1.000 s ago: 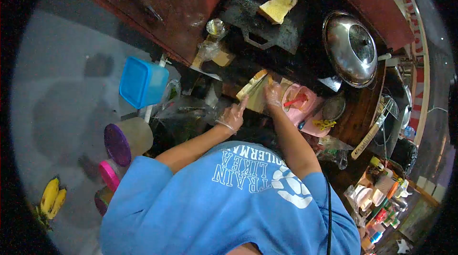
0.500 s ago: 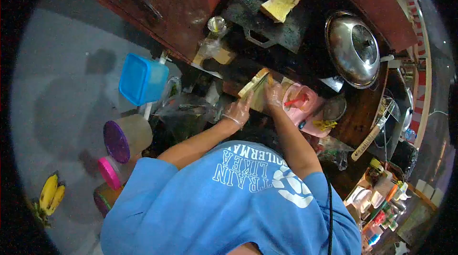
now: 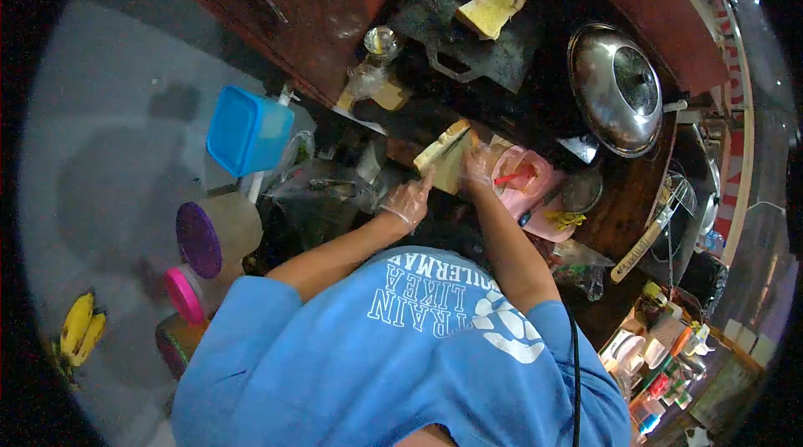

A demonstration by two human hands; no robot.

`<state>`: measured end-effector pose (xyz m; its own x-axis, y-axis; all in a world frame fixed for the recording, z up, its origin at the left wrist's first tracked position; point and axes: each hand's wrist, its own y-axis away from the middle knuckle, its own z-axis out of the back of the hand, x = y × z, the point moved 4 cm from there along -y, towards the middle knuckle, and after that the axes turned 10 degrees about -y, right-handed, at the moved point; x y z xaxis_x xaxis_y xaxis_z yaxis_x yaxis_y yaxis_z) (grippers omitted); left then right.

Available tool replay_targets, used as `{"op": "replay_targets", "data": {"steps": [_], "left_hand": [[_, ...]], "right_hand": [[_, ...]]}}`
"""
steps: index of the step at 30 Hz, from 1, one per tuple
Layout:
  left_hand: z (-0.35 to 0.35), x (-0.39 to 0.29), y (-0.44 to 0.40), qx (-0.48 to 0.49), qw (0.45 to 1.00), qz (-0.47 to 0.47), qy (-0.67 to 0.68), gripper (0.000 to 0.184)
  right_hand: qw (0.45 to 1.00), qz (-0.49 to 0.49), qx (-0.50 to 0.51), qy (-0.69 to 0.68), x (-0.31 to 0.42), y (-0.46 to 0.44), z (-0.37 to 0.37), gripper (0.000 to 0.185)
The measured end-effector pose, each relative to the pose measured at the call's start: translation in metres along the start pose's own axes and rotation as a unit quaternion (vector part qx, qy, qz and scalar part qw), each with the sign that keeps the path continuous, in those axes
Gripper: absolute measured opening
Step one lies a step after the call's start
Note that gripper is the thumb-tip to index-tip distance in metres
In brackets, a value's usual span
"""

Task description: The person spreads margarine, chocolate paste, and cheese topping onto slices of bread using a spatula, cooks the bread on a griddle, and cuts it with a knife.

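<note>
In the head view, a bread slice (image 3: 442,148) stands tilted over a pale board (image 3: 450,173), with a dark thin line along its right side. My left hand (image 3: 408,200), in a clear plastic glove, grips the slice's lower end, its index finger stretched along it. My right hand (image 3: 479,164), also gloved, is closed at the right of the board, close to the slice's upper end. Something orange-brown shows by its fingers, but what it holds is too small and blurred to name. Another bread slice (image 3: 491,9), yellowish on top, lies on a black griddle (image 3: 418,16).
A pink container (image 3: 529,169) with a red utensil stands right of my right hand. Beyond it are a domed metal lid (image 3: 595,91) and a wire skimmer (image 3: 682,192). At left are a blue-lidded tub (image 3: 237,131), a purple-lidded jar (image 3: 199,240) and bananas (image 3: 81,330).
My left hand has shifted slightly down and left along the bread slice. The right hand stays nearly in place, and the whole view has tilted a little.
</note>
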<state>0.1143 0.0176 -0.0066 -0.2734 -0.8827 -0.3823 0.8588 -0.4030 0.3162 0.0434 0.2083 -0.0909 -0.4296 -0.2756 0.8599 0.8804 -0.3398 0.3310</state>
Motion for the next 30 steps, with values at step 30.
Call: {"op": "replay_targets", "data": {"steps": [30], "left_hand": [[-0.027,0.008,-0.009,0.029,0.999,0.002,-0.013,0.077]], "right_hand": [[1.000,-0.020,-0.004,-0.012,0.007,0.015,0.001,0.039]]}}
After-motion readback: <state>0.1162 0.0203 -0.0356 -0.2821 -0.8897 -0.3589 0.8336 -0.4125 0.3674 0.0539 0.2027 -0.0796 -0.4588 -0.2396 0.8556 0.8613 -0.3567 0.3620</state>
